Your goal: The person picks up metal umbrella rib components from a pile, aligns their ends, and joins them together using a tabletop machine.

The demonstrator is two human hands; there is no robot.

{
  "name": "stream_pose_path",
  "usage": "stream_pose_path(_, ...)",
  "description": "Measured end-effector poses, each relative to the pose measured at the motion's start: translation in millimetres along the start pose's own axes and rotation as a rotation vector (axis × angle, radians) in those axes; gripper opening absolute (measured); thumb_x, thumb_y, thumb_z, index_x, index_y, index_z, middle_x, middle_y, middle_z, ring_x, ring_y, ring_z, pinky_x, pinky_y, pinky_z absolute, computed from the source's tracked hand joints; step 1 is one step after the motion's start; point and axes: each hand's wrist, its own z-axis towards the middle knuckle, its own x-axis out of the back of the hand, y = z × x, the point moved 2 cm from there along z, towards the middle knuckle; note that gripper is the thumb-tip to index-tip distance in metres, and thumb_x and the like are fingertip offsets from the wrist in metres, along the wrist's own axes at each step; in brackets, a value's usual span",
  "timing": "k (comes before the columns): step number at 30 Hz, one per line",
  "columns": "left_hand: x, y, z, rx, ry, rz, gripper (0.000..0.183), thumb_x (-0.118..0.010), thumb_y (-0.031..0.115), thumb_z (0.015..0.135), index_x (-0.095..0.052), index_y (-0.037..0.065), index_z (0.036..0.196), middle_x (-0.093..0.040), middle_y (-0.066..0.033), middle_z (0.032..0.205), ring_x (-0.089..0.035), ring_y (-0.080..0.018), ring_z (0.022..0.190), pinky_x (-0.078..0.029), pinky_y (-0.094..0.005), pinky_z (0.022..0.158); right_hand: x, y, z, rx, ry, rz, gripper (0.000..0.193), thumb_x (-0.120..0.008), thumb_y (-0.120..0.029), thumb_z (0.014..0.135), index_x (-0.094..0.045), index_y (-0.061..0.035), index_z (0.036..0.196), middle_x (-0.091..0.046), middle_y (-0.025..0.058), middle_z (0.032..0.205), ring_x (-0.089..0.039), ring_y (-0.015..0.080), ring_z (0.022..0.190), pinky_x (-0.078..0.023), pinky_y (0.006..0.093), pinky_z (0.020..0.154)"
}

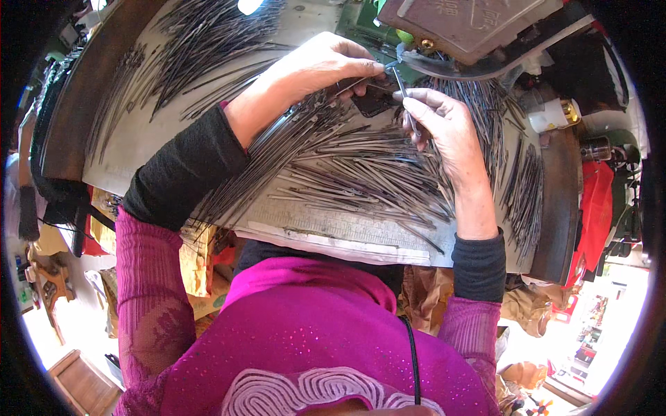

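Observation:
Over the far middle of the worktable, my left hand [329,66] is closed in a pinch on a thin dark rod [349,87]. Close by on its right, my right hand [440,125] is closed around a slim grey metal tool [401,84] that looks like tweezers. The tool's upper tip is beside the left fingertips; whether it touches the rod is too small to tell. Beneath both hands lie many thin dark metal rods [361,163], fanned out in loose piles. A small dark block [373,104] sits below the gap between the hands.
Green machinery [361,28] and a brown metal housing [472,28] stand at the far side, near my hands. More rods [201,48] lie far left. A white cylinder with a brass end [555,116] is at the right. The pale tabletop [305,222] shows along the near edge.

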Motion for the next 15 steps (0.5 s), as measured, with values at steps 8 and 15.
stream_pose_path(8, 1, 0, 2, 0.090, 0.003, 0.033, 0.031, -0.061, 0.029, 0.084, -0.066, -0.001, 0.089, -0.059, -0.0040, 0.065, -0.050, -0.0079, 0.049, -0.040, -0.0208, 0.047, -2, 2, 1, -0.038, 0.039, 0.072, 0.022, -0.058, -0.016, 0.086, -0.060, -0.0002, 0.101, -0.059, 0.0010, 0.068, -0.049, 0.0043, 0.050, -0.038, 0.0174, 0.043)
stream_pose_path(15, -7, 8, -11, 0.080, 0.078, 0.061, 0.031, -0.055, 0.030, 0.087, -0.058, 0.003, 0.071, -0.049, 0.0015, 0.057, -0.042, -0.0053, 0.049, -0.031, -0.0218, 0.046, -2, 6, 2, 0.005, 0.135, 0.341, 0.021, -0.059, -0.013, 0.084, -0.058, -0.0003, 0.100, -0.057, 0.0021, 0.068, -0.051, 0.0077, 0.052, -0.040, 0.0203, 0.045)
